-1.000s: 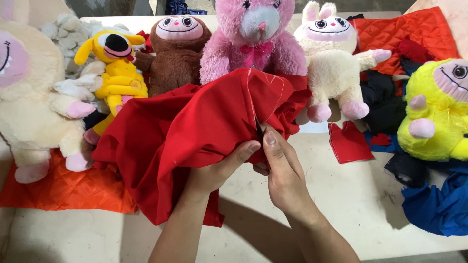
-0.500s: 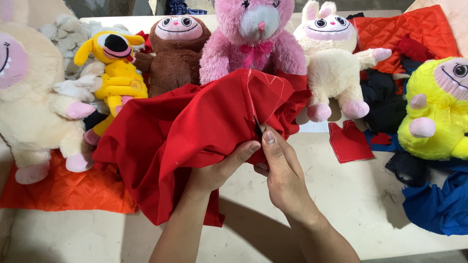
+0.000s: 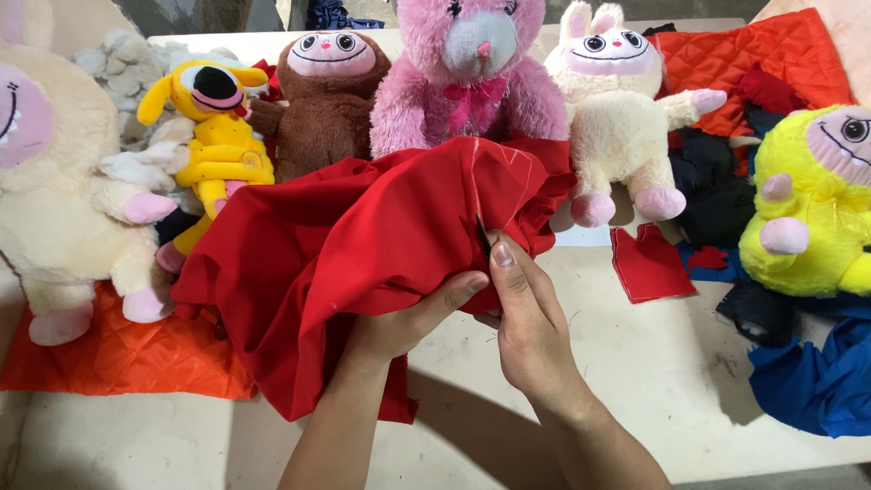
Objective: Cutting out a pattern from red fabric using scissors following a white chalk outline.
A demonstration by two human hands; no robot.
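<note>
A pale table carries a row of plush toys along its far side: a cream toy at the left, a yellow dog, a brown toy, a pink bear, a white rabbit and a yellow toy at the right. Orange quilted fabric lies under the cream toy, a small red scrap lies just right of the hands, and blue cloth is bunched at the right edge. In the middle, a large red cloth lies heaped in front of the bear. The left hand grips a fold of it from below, thumb pressed on top. The right hand pinches the cloth's edge beside the left thumb, where something thin and dark shows; what it is cannot be told.
</note>
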